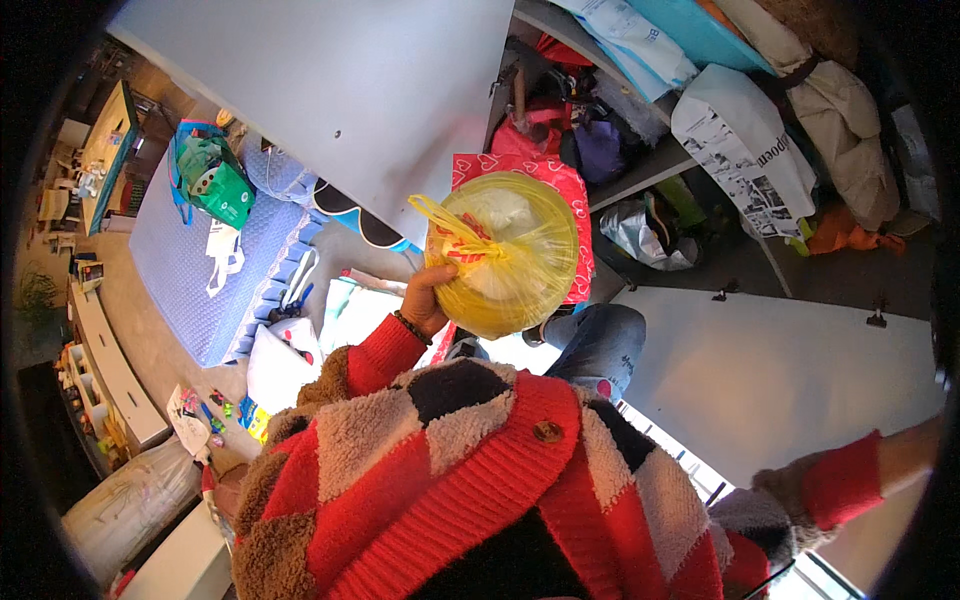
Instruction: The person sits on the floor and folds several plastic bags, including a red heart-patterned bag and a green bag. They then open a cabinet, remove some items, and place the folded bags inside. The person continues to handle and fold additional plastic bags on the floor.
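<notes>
My left hand (427,301) grips the left side of a knotted yellow translucent plastic bag (525,277). The bag is full and round, with whitish contents showing through; what they are I cannot tell. Directly behind it is a red bag with white hearts (579,225), partly covered; whether my hand also holds that one is hidden. My right arm (840,480) reaches to the right rim beside a white cabinet door (757,367), and the right hand itself is out of view.
The open cabinet's shelf (645,176) carries bags and cloth items. A printed white bag (739,142) and a silvery bag (645,236) are inside. Another white door (337,97) stands open at upper left. A blue quilted bed or sofa (202,285) holds a green bag (217,184).
</notes>
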### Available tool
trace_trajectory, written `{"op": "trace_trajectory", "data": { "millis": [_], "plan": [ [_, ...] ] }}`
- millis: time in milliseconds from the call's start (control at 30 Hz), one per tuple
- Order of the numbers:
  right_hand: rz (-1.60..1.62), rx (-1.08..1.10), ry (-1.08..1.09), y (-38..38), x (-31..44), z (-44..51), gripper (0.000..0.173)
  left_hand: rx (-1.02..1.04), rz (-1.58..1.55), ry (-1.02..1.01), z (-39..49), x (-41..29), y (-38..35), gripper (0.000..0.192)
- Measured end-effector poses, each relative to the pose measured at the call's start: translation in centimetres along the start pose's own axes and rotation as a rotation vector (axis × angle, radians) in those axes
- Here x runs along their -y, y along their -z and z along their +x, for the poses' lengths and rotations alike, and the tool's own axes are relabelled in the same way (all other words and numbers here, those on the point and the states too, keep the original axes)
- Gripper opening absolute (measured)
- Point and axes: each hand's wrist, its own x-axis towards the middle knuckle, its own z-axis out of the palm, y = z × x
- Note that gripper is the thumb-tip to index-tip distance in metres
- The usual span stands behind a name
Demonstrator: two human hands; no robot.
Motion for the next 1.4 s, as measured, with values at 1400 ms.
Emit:
{"op": "trace_trajectory", "data": {
  "millis": [1400],
  "plan": [
    [0.340, 1.196, 0.762, -33.6, 23.1, -20.1, 0.038, -1.364, -0.577, -1.450, -46.0, 27.8, 19.2, 0.046]
  ]
}}
